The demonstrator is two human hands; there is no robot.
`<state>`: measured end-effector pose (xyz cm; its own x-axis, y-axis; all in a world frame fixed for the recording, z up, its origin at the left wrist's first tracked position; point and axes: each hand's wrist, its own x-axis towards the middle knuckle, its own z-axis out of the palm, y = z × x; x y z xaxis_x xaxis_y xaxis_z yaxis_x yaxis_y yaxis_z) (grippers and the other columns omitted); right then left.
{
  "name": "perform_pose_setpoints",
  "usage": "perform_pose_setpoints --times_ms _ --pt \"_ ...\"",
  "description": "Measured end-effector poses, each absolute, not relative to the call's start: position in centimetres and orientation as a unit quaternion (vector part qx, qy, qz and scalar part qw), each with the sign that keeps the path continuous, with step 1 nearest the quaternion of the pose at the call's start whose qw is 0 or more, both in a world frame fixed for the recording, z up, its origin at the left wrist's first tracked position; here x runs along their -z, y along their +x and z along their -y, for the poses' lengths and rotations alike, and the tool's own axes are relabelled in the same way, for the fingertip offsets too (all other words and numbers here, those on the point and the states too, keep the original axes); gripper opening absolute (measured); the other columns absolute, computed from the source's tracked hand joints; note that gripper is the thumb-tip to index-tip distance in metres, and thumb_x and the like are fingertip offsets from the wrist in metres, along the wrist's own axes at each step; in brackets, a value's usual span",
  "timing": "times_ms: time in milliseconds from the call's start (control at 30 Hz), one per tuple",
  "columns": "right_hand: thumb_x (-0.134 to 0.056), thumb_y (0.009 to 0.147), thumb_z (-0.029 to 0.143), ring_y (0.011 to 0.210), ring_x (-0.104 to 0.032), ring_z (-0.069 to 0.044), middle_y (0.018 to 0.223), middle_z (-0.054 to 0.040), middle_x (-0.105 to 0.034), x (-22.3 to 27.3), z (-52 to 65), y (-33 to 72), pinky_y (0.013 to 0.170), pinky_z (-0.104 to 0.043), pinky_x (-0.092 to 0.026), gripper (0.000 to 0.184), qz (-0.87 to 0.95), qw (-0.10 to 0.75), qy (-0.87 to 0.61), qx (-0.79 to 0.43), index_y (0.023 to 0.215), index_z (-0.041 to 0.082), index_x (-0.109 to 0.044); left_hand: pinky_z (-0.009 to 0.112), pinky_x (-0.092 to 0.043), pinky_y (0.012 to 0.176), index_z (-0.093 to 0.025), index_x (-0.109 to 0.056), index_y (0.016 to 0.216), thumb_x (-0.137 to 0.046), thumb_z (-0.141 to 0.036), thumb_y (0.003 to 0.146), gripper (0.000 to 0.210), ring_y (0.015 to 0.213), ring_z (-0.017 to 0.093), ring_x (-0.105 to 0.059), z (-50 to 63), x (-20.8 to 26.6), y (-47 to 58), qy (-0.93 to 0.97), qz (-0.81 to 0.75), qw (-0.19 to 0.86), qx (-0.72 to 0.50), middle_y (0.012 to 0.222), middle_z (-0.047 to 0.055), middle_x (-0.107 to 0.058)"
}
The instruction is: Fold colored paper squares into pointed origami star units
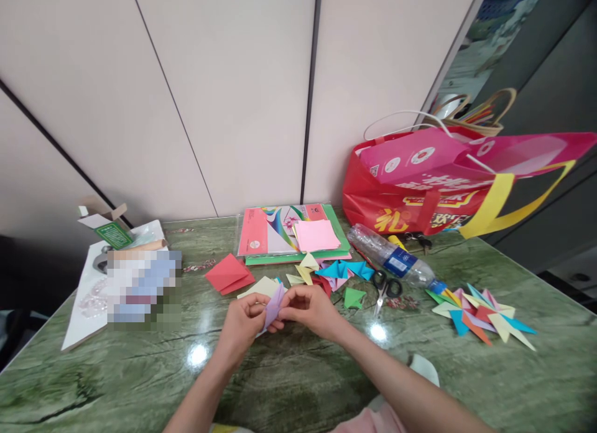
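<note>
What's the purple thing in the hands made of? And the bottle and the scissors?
The purple piece looks like matte paper: it's thin and folded.
The bottle is probably glossy plastic: it's see-through, with bright glints.
The scissors seem metal where silvery, perhaps plastic where black.

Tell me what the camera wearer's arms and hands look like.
Each grip, left hand and right hand, is bare and gloveless. No sleeve, watch or bracelet shows on the left forearm or right forearm; pink fabric, perhaps clothing, shows at the bottom edge.
</note>
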<state>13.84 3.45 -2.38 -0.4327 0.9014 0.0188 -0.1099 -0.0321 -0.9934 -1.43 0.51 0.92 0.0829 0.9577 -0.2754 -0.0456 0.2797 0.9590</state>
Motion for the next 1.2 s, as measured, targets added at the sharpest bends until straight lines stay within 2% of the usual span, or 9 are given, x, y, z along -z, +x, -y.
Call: perform_pose_setpoints --times_ms 100,300,433,500,667,833,900,1000,1200 --pt "-0.074 0.058 0.026 0.054 -0.052 -0.01 0.061 0.0012 -0.059 2.2 -3.5 13.8 0.055 -0.023 -0.041 0.022 0.555 0.407 -0.358 -0.63 0.067 0.013 -0.059 0.023 -0.047 0.05 -0.012 -0.064 0.074 -0.069 -0.024 0.06 0.019 0.047 0.015 -0.062 -0.5 -1.1 -1.4 0.438 -0.523 0.599 -0.419 0.053 0.004 -0.068" --pt "-0.074 0.056 0.028 0.052 -0.049 -0.008 0.06 0.003 -0.057 1.7 -4.0 14.2 0.052 -0.022 -0.038 0.025 0.539 0.419 -0.385 -0.621 0.065 0.014 -0.056 0.03 -0.052 0.059 -0.011 -0.066 0.081 -0.06 -0.044 0.07 0.036 0.064 0.021 -0.066 -0.6 -1.2 -2.1 0.476 -0.493 0.6 -0.412 0.072 0.009 -0.072" --pt "-0.074 0.057 0.03 0.055 -0.052 -0.009 0.061 0.0029 -0.058 1.7 -4.1 14.4 0.055 -0.022 -0.04 0.026 0.515 0.424 -0.376 -0.643 0.066 0.015 -0.054 0.029 -0.051 0.069 -0.014 -0.064 0.092 -0.075 -0.028 0.058 0.038 0.073 0.02 -0.067 -0.8 -0.8 -2.3 0.497 -0.488 0.597 -0.398 0.083 0.007 -0.072" --pt "-0.074 0.057 0.03 0.056 -0.053 -0.01 0.062 0.0026 -0.058 1.7 -4.0 14.3 0.056 -0.023 -0.04 0.027 0.514 0.421 -0.37 -0.649 0.066 0.015 -0.054 0.029 -0.051 0.069 -0.014 -0.063 0.092 -0.078 -0.022 0.053 0.043 0.074 0.021 -0.067 -0.7 -0.7 -2.0 0.493 -0.499 0.591 -0.399 0.083 0.006 -0.072" --pt "-0.074 0.057 0.03 0.057 -0.055 -0.01 0.062 0.0025 -0.058 1.7 -3.9 14.2 0.055 -0.022 -0.04 0.026 0.514 0.424 -0.366 -0.65 0.066 0.015 -0.054 0.032 -0.054 0.063 -0.01 -0.064 0.086 -0.072 -0.03 0.061 0.033 0.066 0.022 -0.068 -0.5 -0.8 -1.5 0.469 -0.512 0.593 -0.409 0.072 0.008 -0.072" --pt "-0.071 0.061 0.029 0.057 -0.052 -0.009 0.062 0.0023 -0.058 1.5 -3.9 14.2 0.056 -0.022 -0.041 0.02 0.551 0.441 -0.358 -0.611 0.064 0.015 -0.058 0.031 -0.055 0.065 -0.009 -0.066 0.08 -0.073 -0.03 0.061 0.029 0.066 0.021 -0.068 -0.4 -1.0 -1.5 0.439 -0.513 0.609 -0.417 0.073 0.01 -0.073" --pt "-0.069 0.064 0.028 0.063 -0.054 -0.011 0.068 0.0 -0.061 1.3 -3.8 14.2 0.062 -0.024 -0.042 0.015 0.572 0.448 -0.344 -0.595 0.07 0.015 -0.063 0.031 -0.055 0.065 -0.009 -0.066 0.08 -0.073 -0.03 0.061 0.03 0.066 0.021 -0.068 -0.4 -1.0 -1.6 0.436 -0.51 0.613 -0.418 0.073 0.01 -0.073" --pt "-0.068 0.065 0.026 0.071 -0.057 -0.014 0.077 -0.0027 -0.064 1.2 -3.7 14.2 0.067 -0.026 -0.044 0.017 0.587 0.453 -0.322 -0.589 0.08 0.016 -0.068 0.032 -0.054 0.065 -0.009 -0.066 0.079 -0.073 -0.031 0.062 0.029 0.066 0.022 -0.068 -0.3 -0.9 -1.4 0.443 -0.5 0.618 -0.414 0.071 0.01 -0.073" --pt "-0.071 0.062 0.029 0.068 -0.058 -0.015 0.073 -0.0025 -0.065 1.6 -3.7 14.3 0.064 -0.026 -0.046 0.02 0.595 0.452 -0.339 -0.571 0.079 0.018 -0.071 0.033 -0.054 0.064 -0.009 -0.066 0.077 -0.074 -0.033 0.06 0.031 0.066 0.023 -0.068 -0.2 -0.9 -1.2 0.448 -0.505 0.619 -0.402 0.07 0.011 -0.072"
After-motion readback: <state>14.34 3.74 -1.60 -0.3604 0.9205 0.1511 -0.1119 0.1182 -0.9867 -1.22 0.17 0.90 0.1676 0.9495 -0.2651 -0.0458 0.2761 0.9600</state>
